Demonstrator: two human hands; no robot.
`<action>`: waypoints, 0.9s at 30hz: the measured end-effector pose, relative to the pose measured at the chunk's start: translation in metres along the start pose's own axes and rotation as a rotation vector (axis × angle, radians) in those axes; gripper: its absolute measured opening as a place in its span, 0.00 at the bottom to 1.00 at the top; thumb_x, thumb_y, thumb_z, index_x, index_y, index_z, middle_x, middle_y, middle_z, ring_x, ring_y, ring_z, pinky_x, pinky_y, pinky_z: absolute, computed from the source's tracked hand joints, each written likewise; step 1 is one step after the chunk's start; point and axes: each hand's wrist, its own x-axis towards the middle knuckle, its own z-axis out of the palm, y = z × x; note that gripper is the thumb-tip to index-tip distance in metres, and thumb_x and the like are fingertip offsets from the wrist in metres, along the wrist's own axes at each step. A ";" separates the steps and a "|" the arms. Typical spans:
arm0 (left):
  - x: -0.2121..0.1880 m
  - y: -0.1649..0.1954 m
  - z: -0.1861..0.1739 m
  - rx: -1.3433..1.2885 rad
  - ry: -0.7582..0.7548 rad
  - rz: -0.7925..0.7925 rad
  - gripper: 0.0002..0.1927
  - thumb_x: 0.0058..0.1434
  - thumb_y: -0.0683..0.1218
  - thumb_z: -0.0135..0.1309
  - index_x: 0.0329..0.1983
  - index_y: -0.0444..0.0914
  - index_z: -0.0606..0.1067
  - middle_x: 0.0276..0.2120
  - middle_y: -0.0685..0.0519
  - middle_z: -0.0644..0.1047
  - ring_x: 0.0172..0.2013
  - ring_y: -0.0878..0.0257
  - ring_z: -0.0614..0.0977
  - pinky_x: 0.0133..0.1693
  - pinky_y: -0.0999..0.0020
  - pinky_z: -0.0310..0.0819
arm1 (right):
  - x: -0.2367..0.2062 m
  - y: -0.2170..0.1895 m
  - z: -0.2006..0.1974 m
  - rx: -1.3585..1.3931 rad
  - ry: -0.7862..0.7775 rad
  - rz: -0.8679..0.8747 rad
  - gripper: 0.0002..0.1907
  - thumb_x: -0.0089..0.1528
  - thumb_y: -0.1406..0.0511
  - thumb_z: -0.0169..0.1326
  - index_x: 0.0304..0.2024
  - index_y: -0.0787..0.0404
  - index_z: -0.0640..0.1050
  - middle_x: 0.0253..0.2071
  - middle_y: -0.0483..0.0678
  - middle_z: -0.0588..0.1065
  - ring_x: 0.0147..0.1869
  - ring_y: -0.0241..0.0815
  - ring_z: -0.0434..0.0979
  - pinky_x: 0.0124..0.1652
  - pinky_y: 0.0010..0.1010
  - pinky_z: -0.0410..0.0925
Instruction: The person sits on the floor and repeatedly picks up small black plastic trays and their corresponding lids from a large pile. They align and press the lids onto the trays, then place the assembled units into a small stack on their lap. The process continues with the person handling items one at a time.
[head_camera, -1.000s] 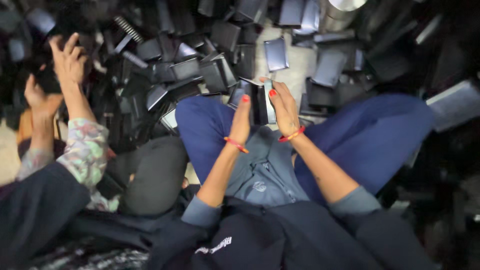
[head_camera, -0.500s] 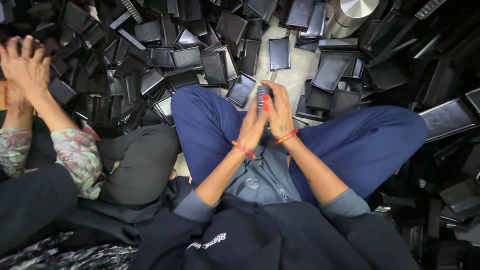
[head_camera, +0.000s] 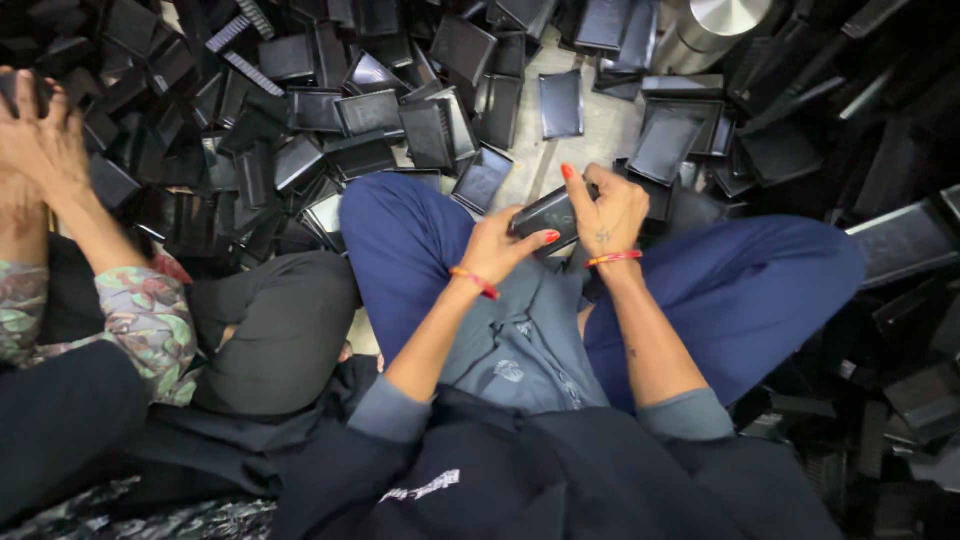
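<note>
Held item: small black rectangular tray (head_camera: 545, 215), above the person's lap, between both hands.
Left hand (head_camera: 497, 245): closed on the tray's near end, thumb on top.
Right hand (head_camera: 610, 215): fingers curled over the tray's far end.
Surroundings: heap of black trays (head_camera: 330, 120) on the floor (head_camera: 600, 130); metal cylinder (head_camera: 715, 30) beyond.
Neighbour: another person's hands (head_camera: 40, 150) at left, over the heap.

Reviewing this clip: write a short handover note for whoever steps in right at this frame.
Left hand and right hand: both grip one small black tray above the lap, fingers wrapped over its far edge.
Things: a large heap of black trays covers the floor ahead and to both sides; a metal cylinder stands at the top.
A co-worker's hands work at the left.
Done: one tray picked up.
Left: cannot tell how many are handled.
</note>
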 end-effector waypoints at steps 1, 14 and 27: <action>0.007 0.000 -0.008 0.241 0.011 -0.072 0.28 0.60 0.51 0.65 0.61 0.37 0.74 0.38 0.46 0.84 0.41 0.55 0.85 0.45 0.63 0.78 | 0.005 0.003 0.005 -0.077 0.009 -0.016 0.29 0.65 0.51 0.62 0.21 0.66 0.72 0.18 0.57 0.67 0.21 0.57 0.66 0.27 0.45 0.58; 0.099 -0.017 -0.133 0.802 0.451 -0.150 0.58 0.49 0.57 0.74 0.75 0.41 0.50 0.68 0.40 0.56 0.60 0.37 0.69 0.51 0.46 0.72 | 0.052 0.019 0.082 -0.262 -0.071 -0.395 0.14 0.63 0.55 0.62 0.43 0.58 0.81 0.39 0.54 0.79 0.43 0.58 0.80 0.42 0.44 0.72; 0.075 -0.010 -0.125 0.033 0.131 0.188 0.44 0.62 0.44 0.62 0.78 0.38 0.53 0.66 0.41 0.71 0.64 0.50 0.75 0.61 0.59 0.73 | 0.041 0.023 0.160 0.820 -0.525 0.270 0.13 0.69 0.60 0.60 0.46 0.60 0.71 0.39 0.40 0.73 0.39 0.29 0.67 0.39 0.23 0.63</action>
